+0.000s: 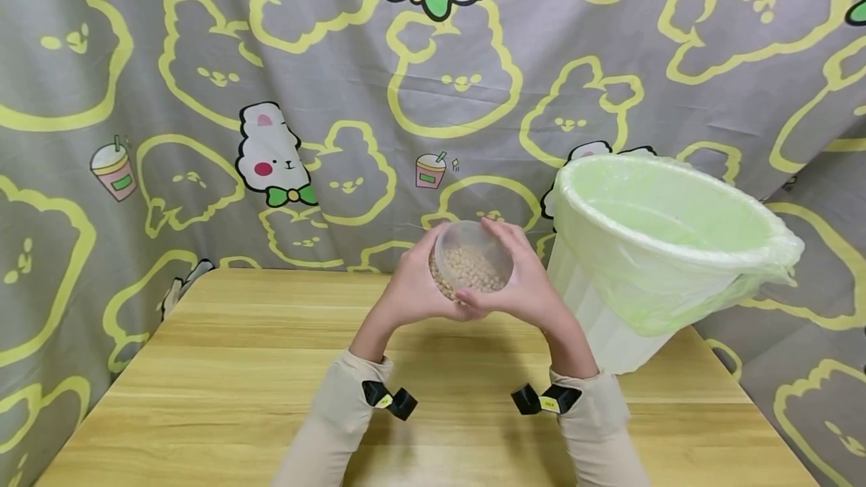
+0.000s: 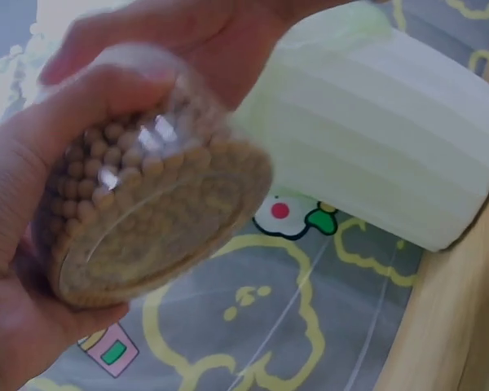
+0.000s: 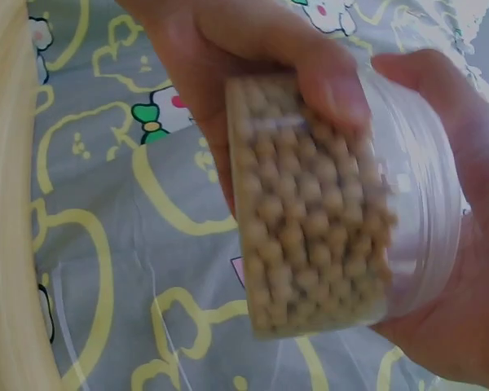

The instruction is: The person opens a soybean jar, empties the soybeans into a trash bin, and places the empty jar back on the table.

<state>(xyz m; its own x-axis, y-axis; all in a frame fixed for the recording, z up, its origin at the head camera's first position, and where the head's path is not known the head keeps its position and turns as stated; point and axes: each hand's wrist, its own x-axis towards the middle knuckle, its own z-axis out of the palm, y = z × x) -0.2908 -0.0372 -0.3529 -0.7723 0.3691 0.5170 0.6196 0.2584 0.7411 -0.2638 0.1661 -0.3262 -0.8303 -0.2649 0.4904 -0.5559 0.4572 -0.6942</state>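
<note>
Jar of tan pellets (image 1: 473, 267) is held tilted above the table (image 1: 271, 352), left of the lined bin (image 1: 612, 288); left hand (image 1: 417, 284) and right hand (image 1: 531, 282) both curl round its sides; mouth covered or not, cannot tell. Slick-looking wall could slip if either grip loosens; more tilt could spill the contents if uncovered.

Tan beads (image 3: 310, 220) in a clear jar (image 3: 424, 195), before a grey curtain (image 1: 358, 89) with yellow cartoon print.
The bin liner (image 1: 649, 276) is pale green, the table (image 1: 230, 397) yellow woodgrain, sleeves (image 1: 334, 412) beige.
</note>
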